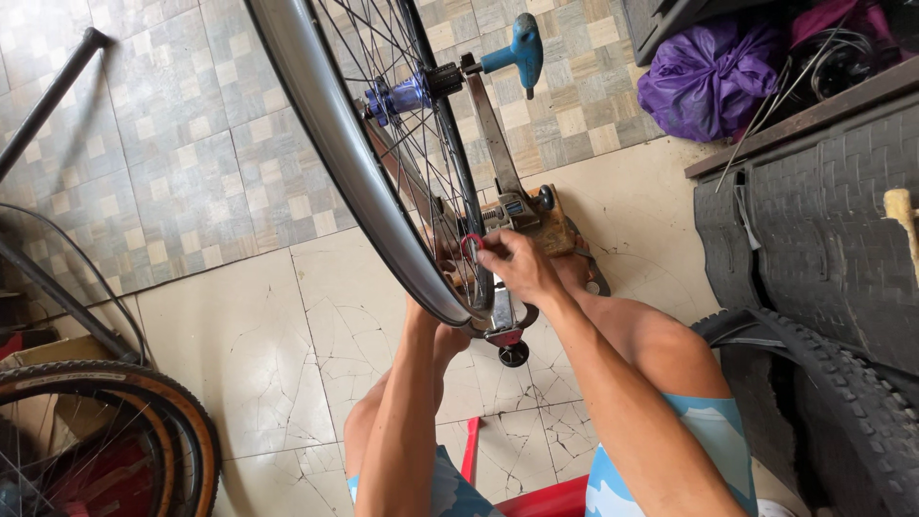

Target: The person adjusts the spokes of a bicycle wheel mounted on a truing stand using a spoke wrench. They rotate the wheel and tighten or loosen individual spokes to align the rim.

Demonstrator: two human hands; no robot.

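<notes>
A spoked bicycle wheel (325, 144) with a silver rim and a blue hub (400, 96) sits in a truing stand (507, 206). My right hand (517, 266) pinches a small red tool (470, 245) against the spokes near the rim. My left hand (445, 258) reaches behind the rim and is mostly hidden by it; what it holds cannot be seen. A blue T-handle tool (512, 53) sticks out by the hub.
A bicycle wheel with a tan-walled tyre (124, 421) lies at the lower left. Black knobby tyres (823, 287) are stacked on the right, with a purple bag (713, 77) above them. A dark frame tube (48, 101) crosses the upper left. A red stool edge (536, 500) shows between my knees.
</notes>
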